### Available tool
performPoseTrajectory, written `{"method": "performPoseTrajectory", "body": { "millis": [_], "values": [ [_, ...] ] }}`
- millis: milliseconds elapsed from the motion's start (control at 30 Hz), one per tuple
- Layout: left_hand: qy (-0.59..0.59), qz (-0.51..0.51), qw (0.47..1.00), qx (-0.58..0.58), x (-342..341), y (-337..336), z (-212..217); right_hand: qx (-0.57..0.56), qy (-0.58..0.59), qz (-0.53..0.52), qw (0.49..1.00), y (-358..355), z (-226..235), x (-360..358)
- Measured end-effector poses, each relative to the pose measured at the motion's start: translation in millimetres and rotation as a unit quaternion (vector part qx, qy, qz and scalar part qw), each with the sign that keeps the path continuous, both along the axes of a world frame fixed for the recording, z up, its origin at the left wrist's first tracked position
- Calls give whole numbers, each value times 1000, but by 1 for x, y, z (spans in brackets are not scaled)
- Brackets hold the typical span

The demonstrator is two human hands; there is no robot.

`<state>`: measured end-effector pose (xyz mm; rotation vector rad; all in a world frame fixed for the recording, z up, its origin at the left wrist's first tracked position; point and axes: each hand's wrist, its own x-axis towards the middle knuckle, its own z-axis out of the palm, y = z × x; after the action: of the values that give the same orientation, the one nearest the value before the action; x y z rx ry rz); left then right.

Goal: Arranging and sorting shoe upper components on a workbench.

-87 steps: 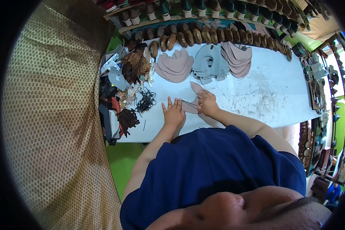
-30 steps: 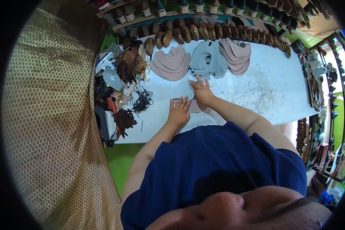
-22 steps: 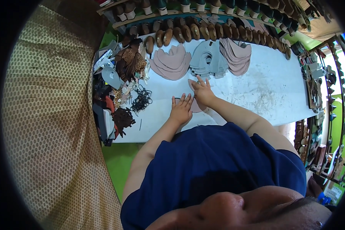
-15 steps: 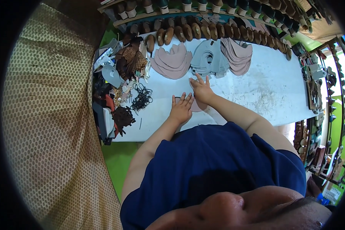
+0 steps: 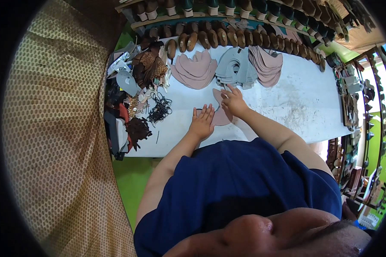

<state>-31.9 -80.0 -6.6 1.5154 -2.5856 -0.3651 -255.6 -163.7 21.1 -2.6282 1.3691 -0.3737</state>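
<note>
A pink shoe-upper piece [image 5: 221, 112] is pressed flat on the white worktable [image 5: 304, 107], held between both bare hands. The left hand [image 5: 201, 122] is laid palm down with its fingers spread and straight, covering the piece's near-left edge. The right hand [image 5: 233, 102] is set on the far-right part of the piece, fingers bent and fingertips pushed down onto it; nothing is pinched or lifted by either hand.

Compared with the view about three seconds earlier, a change is seen: the piece was then held nearer the person's body, with the right hand curled over it, and the hands were close together. Now the piece has been shifted farther out on the table and flattened, and the hands have been moved slightly apart, so that it is being smoothed or positioned rather than picked up. Over the last second, little further movement is seen.

Just beyond the right hand, a fanned stack of grey pieces [image 5: 236, 70] is laid out. Beyond the left hand, a fan of pink pieces [image 5: 195, 68] is spread. To the right of the grey stack, a third, mauve stack [image 5: 266, 64] is seen. Well to the left of the left hand, a heap of dark scraps and cords [image 5: 137, 107] is piled. A row of wooden shoe lasts [image 5: 227, 38] is lined along the table's far edge.
</note>
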Motion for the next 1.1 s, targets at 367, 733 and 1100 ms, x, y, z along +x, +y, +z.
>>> {"method": "performPoseTrajectory", "body": {
  "millis": [367,733,1100],
  "values": [
    [89,-8,991,-101,13,12,15,-76,-25,158,984,60,-16,-31],
    [107,21,990,-87,66,25,18,41,-158,205,965,94,14,21],
    [-88,443,892,3,156,94,49,110,-173,-37,978,66,6,-11]
  ]
}}
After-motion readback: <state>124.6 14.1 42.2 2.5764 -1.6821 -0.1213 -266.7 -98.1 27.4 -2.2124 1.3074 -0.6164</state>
